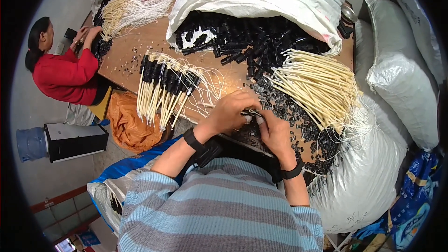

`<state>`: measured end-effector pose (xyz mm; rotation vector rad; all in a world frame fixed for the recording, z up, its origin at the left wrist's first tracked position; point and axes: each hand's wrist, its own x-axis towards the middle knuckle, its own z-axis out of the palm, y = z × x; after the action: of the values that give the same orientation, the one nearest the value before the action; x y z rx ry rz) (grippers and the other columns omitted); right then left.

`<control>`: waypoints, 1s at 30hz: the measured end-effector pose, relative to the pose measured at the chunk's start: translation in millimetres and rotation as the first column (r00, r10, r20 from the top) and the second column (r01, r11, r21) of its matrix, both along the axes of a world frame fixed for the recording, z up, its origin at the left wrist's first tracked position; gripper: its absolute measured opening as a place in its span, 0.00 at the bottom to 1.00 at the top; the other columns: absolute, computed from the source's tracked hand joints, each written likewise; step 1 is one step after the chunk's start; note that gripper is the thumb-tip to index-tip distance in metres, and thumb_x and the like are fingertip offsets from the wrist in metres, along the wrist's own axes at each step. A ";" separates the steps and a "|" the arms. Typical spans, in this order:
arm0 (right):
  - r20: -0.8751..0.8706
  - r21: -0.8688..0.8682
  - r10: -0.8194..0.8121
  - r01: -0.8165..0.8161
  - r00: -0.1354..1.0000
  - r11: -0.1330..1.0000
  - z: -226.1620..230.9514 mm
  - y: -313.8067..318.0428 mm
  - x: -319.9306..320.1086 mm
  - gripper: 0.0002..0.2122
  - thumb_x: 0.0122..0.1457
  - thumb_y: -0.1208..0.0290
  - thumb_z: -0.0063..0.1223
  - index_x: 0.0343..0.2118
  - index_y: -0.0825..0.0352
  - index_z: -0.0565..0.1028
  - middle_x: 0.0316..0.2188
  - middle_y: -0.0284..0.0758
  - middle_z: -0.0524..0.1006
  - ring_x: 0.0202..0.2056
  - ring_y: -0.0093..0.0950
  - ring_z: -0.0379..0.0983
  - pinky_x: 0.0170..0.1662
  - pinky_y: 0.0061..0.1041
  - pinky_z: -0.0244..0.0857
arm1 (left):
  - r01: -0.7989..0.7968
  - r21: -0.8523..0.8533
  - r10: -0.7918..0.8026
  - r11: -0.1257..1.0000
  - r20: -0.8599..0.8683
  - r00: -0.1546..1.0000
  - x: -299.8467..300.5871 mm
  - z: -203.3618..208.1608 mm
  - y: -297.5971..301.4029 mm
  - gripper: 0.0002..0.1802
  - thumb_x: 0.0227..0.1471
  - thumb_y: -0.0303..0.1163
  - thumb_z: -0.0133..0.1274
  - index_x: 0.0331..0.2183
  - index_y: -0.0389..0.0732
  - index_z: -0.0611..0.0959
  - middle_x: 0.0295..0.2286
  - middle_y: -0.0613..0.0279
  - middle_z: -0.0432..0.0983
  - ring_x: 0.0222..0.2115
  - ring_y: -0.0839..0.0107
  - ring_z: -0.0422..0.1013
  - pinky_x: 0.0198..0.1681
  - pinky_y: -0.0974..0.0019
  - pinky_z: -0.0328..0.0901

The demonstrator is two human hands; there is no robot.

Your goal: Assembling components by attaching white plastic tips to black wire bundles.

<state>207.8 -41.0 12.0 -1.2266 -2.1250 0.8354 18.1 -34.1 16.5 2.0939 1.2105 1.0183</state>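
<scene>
A big white woven sack (261, 0) with green print lies open across my table's far side. Plump white sacks (401, 74) stack at my right, above a blue printed plastic bag (417, 200).

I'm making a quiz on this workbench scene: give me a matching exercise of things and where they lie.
Things:
1. cream cord bundle
2. cords with black tips
3. small black part
4. orange bag

Places:
A. between both hands
B. below the table edge, left
C. right of the hands, over loose black pieces
D. left of the hands on the table

Pairs: 1-C, 2-D, 3-A, 4-B
</scene>
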 end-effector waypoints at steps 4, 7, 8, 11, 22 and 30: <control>-0.021 0.026 0.003 -0.002 1.000 1.000 4.2 -0.8 -2.5 0.07 0.55 0.76 0.54 0.38 0.64 0.75 0.23 0.45 0.76 0.24 0.44 0.74 0.26 0.36 0.66 | 0.007 0.044 -0.009 0.999 0.042 0.999 -4.5 -3.1 -3.4 0.14 0.33 0.16 0.56 0.28 0.40 0.81 0.27 0.64 0.77 0.30 0.64 0.72 0.34 0.66 0.67; -0.093 0.039 0.003 0.001 0.996 0.999 4.2 -2.6 -3.1 0.08 0.54 0.76 0.54 0.38 0.64 0.75 0.22 0.46 0.76 0.23 0.45 0.74 0.25 0.38 0.67 | 0.020 -0.012 -0.017 1.000 0.198 0.980 -8.4 -5.9 -4.3 0.10 0.35 0.17 0.57 0.26 0.40 0.81 0.27 0.66 0.77 0.29 0.67 0.72 0.34 0.67 0.66; -0.133 0.036 -0.001 0.006 0.991 0.999 3.3 -3.3 -2.8 0.09 0.53 0.76 0.54 0.39 0.63 0.76 0.23 0.46 0.76 0.23 0.45 0.74 0.25 0.37 0.67 | 0.055 -0.019 -0.050 0.998 0.225 0.973 -8.4 -4.0 -4.1 0.10 0.35 0.18 0.57 0.26 0.40 0.81 0.27 0.66 0.77 0.29 0.67 0.72 0.35 0.67 0.67; -0.188 -0.017 0.003 -0.007 0.982 1.000 -7.3 -3.9 2.0 0.09 0.54 0.75 0.55 0.39 0.63 0.78 0.22 0.45 0.76 0.23 0.44 0.74 0.25 0.35 0.67 | 0.087 0.053 -0.095 0.995 0.153 0.984 -4.9 -4.1 3.3 0.11 0.36 0.19 0.58 0.28 0.41 0.83 0.30 0.66 0.78 0.33 0.66 0.73 0.37 0.66 0.68; -0.185 -0.358 -0.326 0.246 0.927 0.901 -25.3 -8.5 23.9 0.08 0.55 0.72 0.55 0.35 0.68 0.80 0.16 0.33 0.73 0.20 0.17 0.66 0.25 0.21 0.60 | -0.100 0.055 0.112 0.993 -0.321 0.940 -56.3 -43.1 20.8 0.24 0.39 0.19 0.56 0.42 0.44 0.82 0.47 0.57 0.74 0.49 0.58 0.69 0.51 0.61 0.67; -0.291 -0.599 -0.352 0.117 0.890 0.792 -18.5 2.1 15.0 0.04 0.57 0.76 0.53 0.31 0.70 0.78 0.15 0.20 0.66 0.19 0.10 0.57 0.22 0.15 0.50 | -0.427 -0.042 0.404 0.903 -0.253 0.879 -68.4 -35.0 24.7 0.16 0.36 0.15 0.55 0.33 0.39 0.81 0.28 0.57 0.78 0.32 0.60 0.74 0.35 0.62 0.68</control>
<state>222.8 -38.9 -6.5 -1.4267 -1.3907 1.5231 -50.3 -9.5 -18.5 1.9634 1.8552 0.8723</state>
